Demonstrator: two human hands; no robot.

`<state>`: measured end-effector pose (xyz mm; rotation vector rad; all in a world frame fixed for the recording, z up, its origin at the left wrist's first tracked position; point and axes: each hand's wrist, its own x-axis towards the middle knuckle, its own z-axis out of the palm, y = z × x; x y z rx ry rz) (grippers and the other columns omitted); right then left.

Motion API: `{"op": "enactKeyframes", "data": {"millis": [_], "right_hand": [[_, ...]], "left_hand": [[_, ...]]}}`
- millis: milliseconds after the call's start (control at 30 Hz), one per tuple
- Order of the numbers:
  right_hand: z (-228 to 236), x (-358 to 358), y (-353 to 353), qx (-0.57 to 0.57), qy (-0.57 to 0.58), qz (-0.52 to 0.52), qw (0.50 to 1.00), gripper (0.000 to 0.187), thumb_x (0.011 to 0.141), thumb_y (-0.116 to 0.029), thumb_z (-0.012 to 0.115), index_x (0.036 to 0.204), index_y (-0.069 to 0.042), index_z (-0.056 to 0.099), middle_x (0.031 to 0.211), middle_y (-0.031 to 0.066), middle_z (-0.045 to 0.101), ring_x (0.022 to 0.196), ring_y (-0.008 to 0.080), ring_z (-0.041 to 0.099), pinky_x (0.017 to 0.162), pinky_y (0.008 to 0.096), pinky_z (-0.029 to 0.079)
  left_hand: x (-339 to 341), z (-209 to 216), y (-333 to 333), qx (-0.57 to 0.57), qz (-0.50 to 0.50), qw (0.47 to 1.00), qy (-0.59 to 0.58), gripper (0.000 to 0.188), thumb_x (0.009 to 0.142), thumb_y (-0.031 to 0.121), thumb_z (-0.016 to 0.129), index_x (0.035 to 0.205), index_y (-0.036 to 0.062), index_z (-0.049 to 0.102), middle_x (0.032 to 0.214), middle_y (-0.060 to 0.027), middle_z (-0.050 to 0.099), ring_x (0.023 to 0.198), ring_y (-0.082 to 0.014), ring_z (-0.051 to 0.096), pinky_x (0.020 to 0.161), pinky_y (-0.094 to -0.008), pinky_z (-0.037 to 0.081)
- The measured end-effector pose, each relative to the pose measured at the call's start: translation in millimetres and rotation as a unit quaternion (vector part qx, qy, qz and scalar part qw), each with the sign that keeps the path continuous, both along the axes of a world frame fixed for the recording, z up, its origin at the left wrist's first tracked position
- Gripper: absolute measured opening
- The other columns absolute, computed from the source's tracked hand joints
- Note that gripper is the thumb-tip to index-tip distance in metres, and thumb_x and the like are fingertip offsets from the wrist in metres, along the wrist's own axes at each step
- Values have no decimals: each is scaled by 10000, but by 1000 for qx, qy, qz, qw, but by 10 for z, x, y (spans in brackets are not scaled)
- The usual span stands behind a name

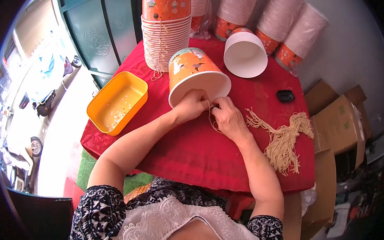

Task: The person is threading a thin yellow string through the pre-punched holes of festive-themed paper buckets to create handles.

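- Far left: a scooter [47, 100] stands outside in the glare, beside the green door [96, 32].
- Left: the yellow tray [134, 79] sits on the red-covered bench [180, 157], small white beads [122, 108] scattered in it (mostly toward its near end).
- Upper middle: a tall stack [165, 42] of orange buckets, rims showing, with strands hanging down its front.
- Centre: one orange bucket [194, 68] lies tilted on the bench, its wide white end facing the bottom of the frame.
- Centre, at that end's near rim: the left hand [193, 103], its fingers bent in close to the cord; I cannot tell what they grip.
- Just beside it: the cord [213, 126], looping down between the hands.
- Right of that: the right hand [228, 117], its fingers pinched together on the cord.
- Upper right: a white-lined tub [245, 59] on its side, before more wrapped stacks [280, 15].
- Right: a bundle [286, 143] of cream strands, below a small black object [285, 95].
- Far right: cardboard boxes [335, 124] beside the bench.
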<state>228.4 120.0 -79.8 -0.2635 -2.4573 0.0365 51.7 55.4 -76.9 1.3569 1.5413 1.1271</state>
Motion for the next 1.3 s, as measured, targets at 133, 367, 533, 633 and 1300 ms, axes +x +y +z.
{"op": "enactKeyframes", "data": {"millis": [133, 367, 533, 633, 1300], "right_hand": [[-13, 5, 18, -23, 4, 3, 1000, 81, 727, 64, 599, 803, 36, 602, 984, 169, 578, 921, 342, 584, 754, 420, 521], [-122, -6, -44, -134, 70, -14, 988, 83, 772, 61, 637, 834, 47, 584, 954, 166, 536, 888, 357, 577, 756, 429, 488], [-175, -56, -71, -175, 104, -29, 979, 89, 773, 64, 640, 836, 51, 578, 953, 176, 528, 866, 364, 579, 739, 426, 488], [-185, -52, -55, -192, 99, -37, 976, 101, 766, 75, 636, 846, 54, 577, 967, 185, 518, 874, 364, 575, 740, 414, 489], [-113, -29, -130, -278, 66, -167, 944, 154, 858, -139, 587, 817, 7, 613, 790, 176, 662, 733, 350, 658, 664, 451, 510]], "left_hand": [[-6, -125, 70, 111, -3, 977, 181, 195, 856, 140, 613, 905, -43, 658, 807, -178, 672, 738, -284, 651, 702, -383, 511], [44, -47, 9, 88, -29, 971, 219, 142, 820, 95, 622, 887, -21, 670, 875, -214, 687, 821, -328, 680, 751, -398, 525], [53, -105, 22, 115, -41, 958, 259, 136, 789, 78, 637, 880, -19, 665, 872, -218, 673, 826, -360, 670, 738, -417, 524], [111, -101, 0, 124, -29, 946, 299, 137, 778, 70, 643, 879, -21, 662, 866, -226, 661, 837, -384, 660, 735, -429, 520], [103, -118, 9, 116, -9, 964, 240, 133, 781, 54, 638, 877, -29, 678, 895, -215, 685, 857, -345, 673, 759, -397, 522]]}}
